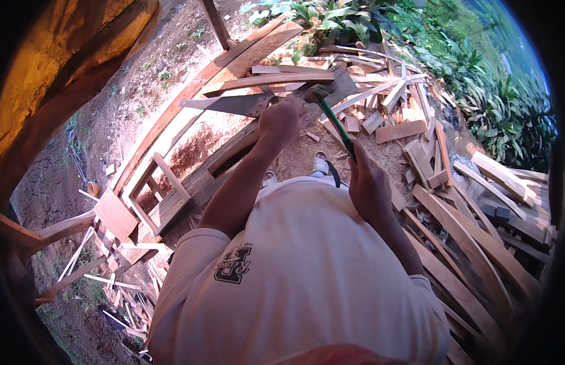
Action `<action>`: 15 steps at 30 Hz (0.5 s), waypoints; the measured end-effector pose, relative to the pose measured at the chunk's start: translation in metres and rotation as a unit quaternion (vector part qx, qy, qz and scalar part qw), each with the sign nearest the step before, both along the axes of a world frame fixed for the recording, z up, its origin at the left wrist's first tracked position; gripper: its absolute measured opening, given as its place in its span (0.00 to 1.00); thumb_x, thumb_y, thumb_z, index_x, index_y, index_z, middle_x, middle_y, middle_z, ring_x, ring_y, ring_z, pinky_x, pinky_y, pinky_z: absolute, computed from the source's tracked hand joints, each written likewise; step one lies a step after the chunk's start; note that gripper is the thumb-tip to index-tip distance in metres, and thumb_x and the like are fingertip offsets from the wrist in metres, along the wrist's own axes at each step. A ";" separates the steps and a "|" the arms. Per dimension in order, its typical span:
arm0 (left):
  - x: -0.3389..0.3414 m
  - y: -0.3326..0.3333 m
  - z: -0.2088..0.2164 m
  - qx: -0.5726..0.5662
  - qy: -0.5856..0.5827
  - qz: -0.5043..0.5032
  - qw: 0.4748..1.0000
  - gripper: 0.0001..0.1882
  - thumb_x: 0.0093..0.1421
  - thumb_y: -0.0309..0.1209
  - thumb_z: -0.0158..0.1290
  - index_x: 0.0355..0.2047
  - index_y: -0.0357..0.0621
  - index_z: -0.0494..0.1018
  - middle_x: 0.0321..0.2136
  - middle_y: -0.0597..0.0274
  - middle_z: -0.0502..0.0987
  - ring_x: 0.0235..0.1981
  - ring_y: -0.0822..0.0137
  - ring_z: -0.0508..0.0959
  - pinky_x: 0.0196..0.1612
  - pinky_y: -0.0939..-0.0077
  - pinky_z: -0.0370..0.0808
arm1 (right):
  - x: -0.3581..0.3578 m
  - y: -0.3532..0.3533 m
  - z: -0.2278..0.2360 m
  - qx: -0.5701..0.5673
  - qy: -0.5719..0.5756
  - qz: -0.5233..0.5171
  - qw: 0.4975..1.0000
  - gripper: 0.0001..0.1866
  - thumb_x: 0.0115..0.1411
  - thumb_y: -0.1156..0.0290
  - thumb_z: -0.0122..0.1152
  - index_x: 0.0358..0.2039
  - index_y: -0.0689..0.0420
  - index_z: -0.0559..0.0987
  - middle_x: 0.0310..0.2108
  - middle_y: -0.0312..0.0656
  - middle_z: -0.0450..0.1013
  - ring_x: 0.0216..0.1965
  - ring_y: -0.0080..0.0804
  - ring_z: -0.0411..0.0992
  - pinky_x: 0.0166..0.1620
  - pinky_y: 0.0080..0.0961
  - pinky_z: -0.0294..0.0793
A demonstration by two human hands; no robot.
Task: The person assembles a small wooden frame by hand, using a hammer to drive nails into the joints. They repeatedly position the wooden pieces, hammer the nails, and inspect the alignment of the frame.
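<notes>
Wooden, the small pale chair frame (149,194) is lying at the left on the reddish dirt ground (121,109). Further right, the left hand (281,121) is closing around the handle of a grey steel handsaw (230,104), its blade pointing left over a long curved plank (197,91). The right hand (369,185) is gripping a green-handled hammer (334,121), head raised near the left knuckles. A careless swing could be striking those fingers, I judge. Saw handle is being hidden; scattered offcuts (404,109) are blurring together at the right.
</notes>
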State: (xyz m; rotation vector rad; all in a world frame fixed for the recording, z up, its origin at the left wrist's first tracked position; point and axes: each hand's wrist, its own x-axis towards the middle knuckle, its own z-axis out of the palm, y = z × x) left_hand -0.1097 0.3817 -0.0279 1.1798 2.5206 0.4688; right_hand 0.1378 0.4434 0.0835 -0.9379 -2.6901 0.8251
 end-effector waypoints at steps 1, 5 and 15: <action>0.000 -0.001 0.001 -0.003 0.000 0.002 1.000 0.24 0.63 0.51 0.65 0.41 0.42 0.73 0.35 0.50 0.85 0.40 0.47 0.86 0.43 0.53 0.82 | -0.001 0.001 0.003 -0.006 0.013 0.000 1.000 0.24 0.72 0.74 0.56 0.68 0.57 0.69 0.39 0.61 0.81 0.39 0.61 0.82 0.37 0.54 0.81; -0.003 0.000 0.001 -0.002 0.015 -0.013 1.000 0.24 0.63 0.51 0.65 0.41 0.43 0.73 0.34 0.51 0.85 0.41 0.48 0.86 0.42 0.52 0.82 | -0.003 -0.001 0.020 0.099 0.210 -0.027 0.972 0.24 0.72 0.75 0.56 0.68 0.57 0.69 0.42 0.61 0.81 0.38 0.63 0.82 0.37 0.53 0.81; -0.005 0.001 -0.002 0.016 0.058 -0.038 0.997 0.25 0.65 0.51 0.63 0.43 0.39 0.74 0.31 0.50 0.85 0.34 0.52 0.88 0.35 0.59 0.85 | -0.004 -0.005 0.001 0.103 0.139 0.003 0.985 0.26 0.74 0.69 0.55 0.70 0.53 0.66 0.34 0.55 0.80 0.31 0.57 0.81 0.32 0.55 0.79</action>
